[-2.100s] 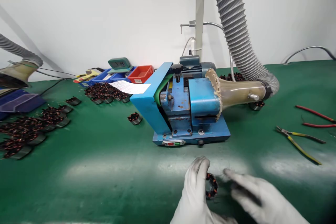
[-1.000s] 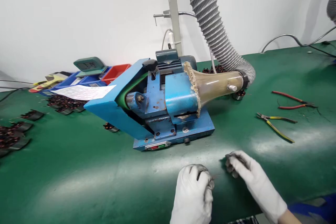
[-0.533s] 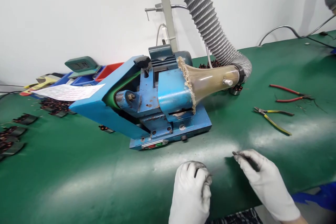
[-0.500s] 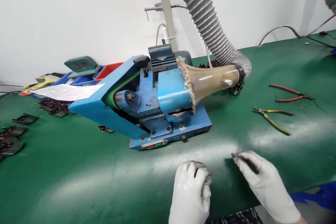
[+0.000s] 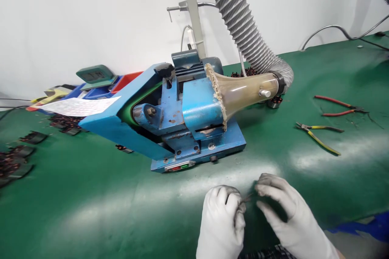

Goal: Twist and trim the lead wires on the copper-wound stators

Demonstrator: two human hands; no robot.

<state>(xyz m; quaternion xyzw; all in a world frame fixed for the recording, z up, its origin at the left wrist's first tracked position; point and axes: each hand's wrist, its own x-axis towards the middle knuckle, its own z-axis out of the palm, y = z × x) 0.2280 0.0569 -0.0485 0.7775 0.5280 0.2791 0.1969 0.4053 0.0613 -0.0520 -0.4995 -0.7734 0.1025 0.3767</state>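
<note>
Both my hands wear white gloves with darkened fingertips. My left hand is closed, and its fingers hide most of whatever they hold. Thin dark wire-like strands poke out of it on the right side. My right hand is just to the right of these strands. Its thumb and fingers are spread apart, with nothing visible between them. Beyond the hands, on the green bench, stands a blue belt sander with a red and green switch at its front.
Yellow-handled cutters and red-handled pliers lie at the right. A grey hose runs to a brownish duct on the machine. Several wound motor parts and a paper sheet are at the left.
My right hand has moved left towards my left hand, and its pinched thumb and fingers have parted. My left hand has stayed nearly in place, still closed.
</note>
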